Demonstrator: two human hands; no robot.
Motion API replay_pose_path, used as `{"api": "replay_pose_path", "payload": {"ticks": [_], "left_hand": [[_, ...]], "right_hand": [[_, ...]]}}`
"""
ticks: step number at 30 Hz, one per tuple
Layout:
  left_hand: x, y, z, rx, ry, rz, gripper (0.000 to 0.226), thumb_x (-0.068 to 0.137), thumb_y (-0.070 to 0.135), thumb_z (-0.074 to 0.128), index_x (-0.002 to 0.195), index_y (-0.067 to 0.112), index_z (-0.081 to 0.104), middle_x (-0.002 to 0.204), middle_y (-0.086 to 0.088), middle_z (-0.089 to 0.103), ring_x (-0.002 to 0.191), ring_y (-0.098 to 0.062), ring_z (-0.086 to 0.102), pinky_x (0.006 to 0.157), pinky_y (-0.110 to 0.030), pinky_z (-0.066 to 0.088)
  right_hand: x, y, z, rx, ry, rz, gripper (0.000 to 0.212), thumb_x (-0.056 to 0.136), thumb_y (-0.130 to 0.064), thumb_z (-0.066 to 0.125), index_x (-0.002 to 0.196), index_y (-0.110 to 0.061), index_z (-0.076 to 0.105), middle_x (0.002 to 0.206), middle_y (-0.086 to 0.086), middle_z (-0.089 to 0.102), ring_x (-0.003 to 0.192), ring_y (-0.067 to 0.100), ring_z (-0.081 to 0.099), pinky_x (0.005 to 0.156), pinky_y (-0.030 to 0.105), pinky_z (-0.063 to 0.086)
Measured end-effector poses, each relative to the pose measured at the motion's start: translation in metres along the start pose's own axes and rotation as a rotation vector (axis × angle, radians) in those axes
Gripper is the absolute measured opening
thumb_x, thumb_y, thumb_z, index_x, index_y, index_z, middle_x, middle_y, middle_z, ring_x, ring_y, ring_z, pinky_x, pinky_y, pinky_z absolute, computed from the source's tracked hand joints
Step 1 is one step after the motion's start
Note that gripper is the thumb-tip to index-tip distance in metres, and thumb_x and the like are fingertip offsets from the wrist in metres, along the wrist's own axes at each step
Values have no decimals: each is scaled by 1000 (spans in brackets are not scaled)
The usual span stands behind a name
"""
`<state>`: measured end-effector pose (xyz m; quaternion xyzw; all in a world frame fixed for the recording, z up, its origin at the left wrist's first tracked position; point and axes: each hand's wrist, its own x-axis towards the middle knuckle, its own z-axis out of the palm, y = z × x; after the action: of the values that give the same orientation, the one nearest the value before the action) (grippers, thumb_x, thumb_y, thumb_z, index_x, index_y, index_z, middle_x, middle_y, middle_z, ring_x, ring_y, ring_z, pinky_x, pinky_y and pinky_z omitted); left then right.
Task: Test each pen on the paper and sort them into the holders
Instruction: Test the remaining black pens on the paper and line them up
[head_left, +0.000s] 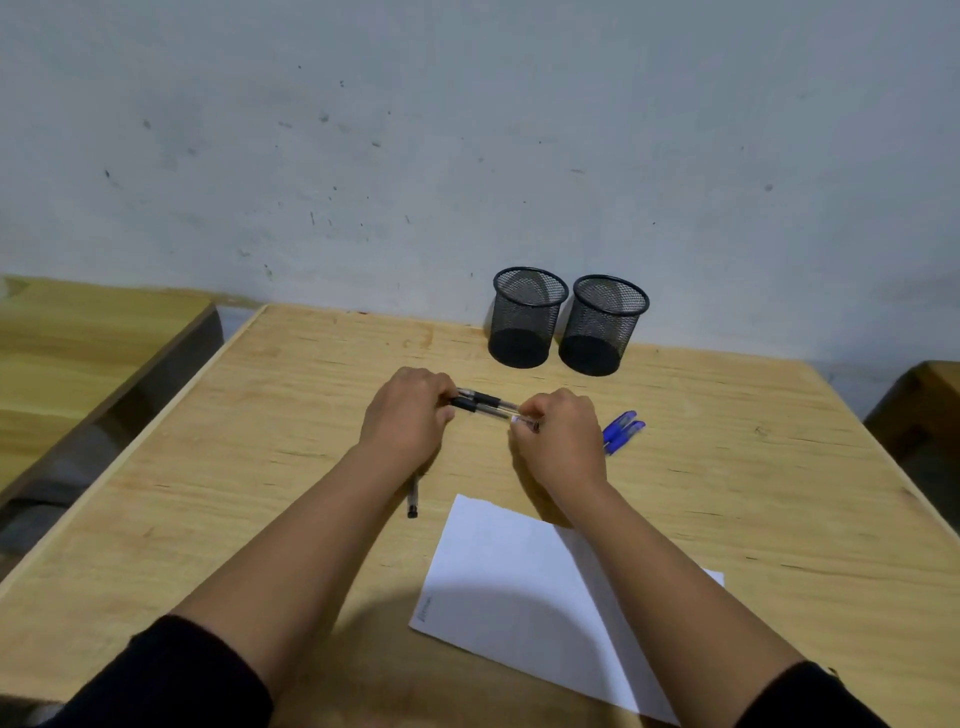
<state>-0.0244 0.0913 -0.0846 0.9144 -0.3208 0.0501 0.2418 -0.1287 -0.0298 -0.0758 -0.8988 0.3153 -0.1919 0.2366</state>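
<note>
We take this for a plain classroom or study room. We see a bare wooden desk (311, 395) filling the lower frame, more such desks at the left (78, 338) and right (930, 405) edges, and a scuffed, marked grey wall (467, 130) across the upper half.

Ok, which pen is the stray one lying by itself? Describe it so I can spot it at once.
Start at the white paper near the front of the wooden table. Just off its far-left corner, partly under the left forearm, lies a lone black pen. Unlike the black pens held between both hands and the blue pens on the right, nothing touches it.
</note>
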Motion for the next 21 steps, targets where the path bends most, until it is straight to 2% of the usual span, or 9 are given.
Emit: {"api": "replay_pose_path", "payload": {"ticks": [4, 10, 12, 16, 18, 21], "left_hand": [[7, -2, 5, 33, -1, 33, 18, 85, 20, 61, 103, 20, 62, 99, -3, 61, 99, -21, 49, 80, -34, 46], [14, 0, 12, 65, 28, 82, 16, 86, 13, 58, 101, 18, 64, 99, -5, 60, 97, -21, 48, 73, -32, 42], [15, 1, 12, 31, 52, 97, 14, 87, 12, 57, 98, 16, 64, 99, -6, 59, 97, -23, 47, 73, -33, 41], [13, 12, 4, -137, 144, 141, 10, 88, 12, 54, 95, 17, 59, 95, -4, 58, 93, -22, 48, 75, -32, 40], [6, 26, -2, -223, 166, 164, 12, 90, 12, 49, 95, 19, 57, 91, -1, 58, 86, -18, 49, 72, -32, 41], [-9, 50, -10, -346, 145, 239, 14, 90, 11, 50, 96, 19, 59, 90, 2, 61, 81, -13, 53, 73, -27, 43]], "right_hand": [[5, 7, 2, -64, -41, -25, 23, 89, -26, 58, 106, -15, 69, 106, 5, 59, 102, 16, 47, 75, 28, 43], [9, 8, 1, -80, -106, -68, 21, 91, -29, 56, 101, -15, 69, 100, 4, 59, 102, 19, 48, 81, 34, 47], [11, 8, -7, 112, -102, 5, 16, 89, -27, 58, 92, -15, 68, 92, 0, 60, 92, 15, 52, 73, 27, 45], [11, 9, -35, 798, -89, 224, 8, 85, -18, 65, 78, -15, 67, 69, -4, 59, 62, 8, 52, 51, 12, 43], [5, 7, -42, 1074, -98, 262, 11, 85, -13, 65, 75, -17, 67, 67, -2, 59, 55, 7, 51, 47, 13, 43], [-4, 2, -44, 1219, -132, 230, 11, 87, -10, 62, 78, -16, 66, 64, 1, 58, 47, 4, 50, 43, 14, 37]]}}
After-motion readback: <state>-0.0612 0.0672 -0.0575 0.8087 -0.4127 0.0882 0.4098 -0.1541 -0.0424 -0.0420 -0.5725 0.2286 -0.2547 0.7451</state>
